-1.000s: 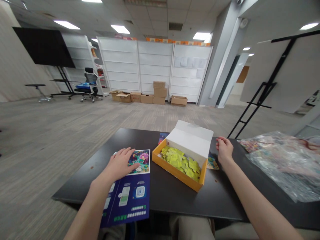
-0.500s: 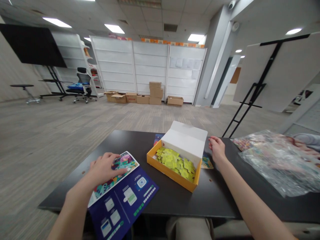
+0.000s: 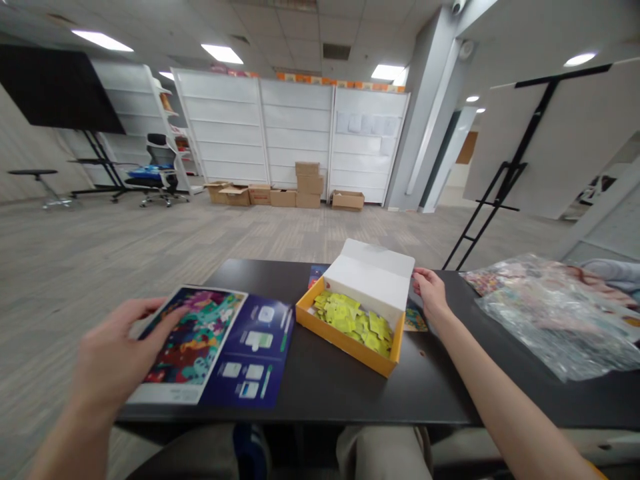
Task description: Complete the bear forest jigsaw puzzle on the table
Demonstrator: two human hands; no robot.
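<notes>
My left hand (image 3: 113, 347) grips the left edge of a leaflet (image 3: 255, 347), its thumb lying over the colourful picture. The leaflet lies unfolded, its dark blue panel with white boxes to the right of the picture side. Right of it stands an open yellow cardboard box (image 3: 345, 343) holding many yellow-green jigsaw pieces (image 3: 353, 320). The white inside of the box lid (image 3: 367, 273) is raised at the back. My right hand (image 3: 431, 291) is closed with its fingertips at the lid's right edge. Part of a printed card (image 3: 414, 320) shows between the box and my right wrist.
A crumpled clear plastic bag (image 3: 555, 313) covers the right side of the black table (image 3: 330, 393). Another dark printed card (image 3: 316, 275) lies behind the box. Beyond the table are an easel stand (image 3: 505, 180), cardboard boxes (image 3: 307, 183) and white shelving (image 3: 300, 127).
My left hand has moved left and turned the leaflet, whose blue panel now lies on the table instead of over its front edge. My right hand has shifted slightly left to the lid's edge.
</notes>
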